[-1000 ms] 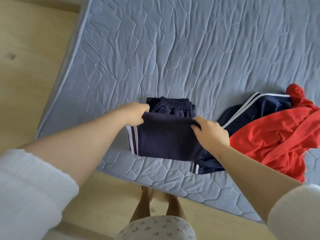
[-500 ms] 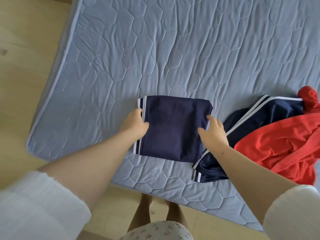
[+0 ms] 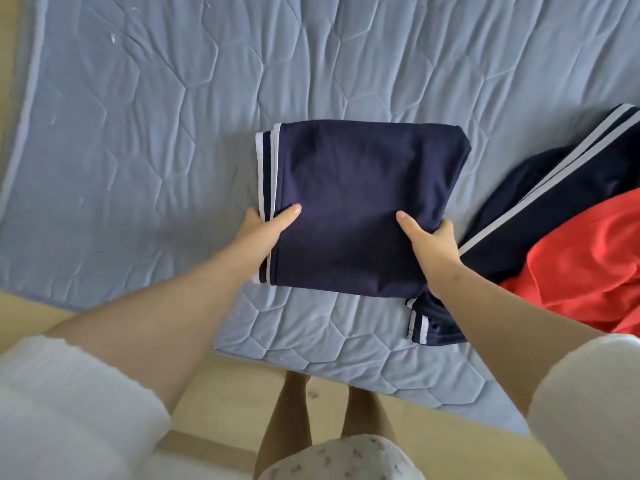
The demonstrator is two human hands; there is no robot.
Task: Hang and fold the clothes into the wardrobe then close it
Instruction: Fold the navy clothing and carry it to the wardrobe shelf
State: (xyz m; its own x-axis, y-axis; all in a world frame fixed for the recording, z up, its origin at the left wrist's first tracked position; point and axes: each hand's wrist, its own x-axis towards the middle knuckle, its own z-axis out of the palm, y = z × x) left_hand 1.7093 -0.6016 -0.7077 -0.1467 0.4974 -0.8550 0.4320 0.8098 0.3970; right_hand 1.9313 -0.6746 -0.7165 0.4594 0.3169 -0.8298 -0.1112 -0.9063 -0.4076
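Blue-grey quilted mattress (image 3: 173, 98) fills most of the view, lying straight on a light wood floor (image 3: 225, 393). The cover is stitched in an irregular honeycomb pattern and wrinkled across the whole surface. Paler piping (image 3: 29, 81) runs along the left edge. A few small white specks (image 3: 112, 38) sit near the top-left of the cover, with more scattered lower down. The near edge runs diagonally, lower toward the right. Floor shows along the left side and below the near edge.

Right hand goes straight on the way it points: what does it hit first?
The folded navy garment that the right hand grips; beyond it, probably only bare mattress, though depth is unclear.
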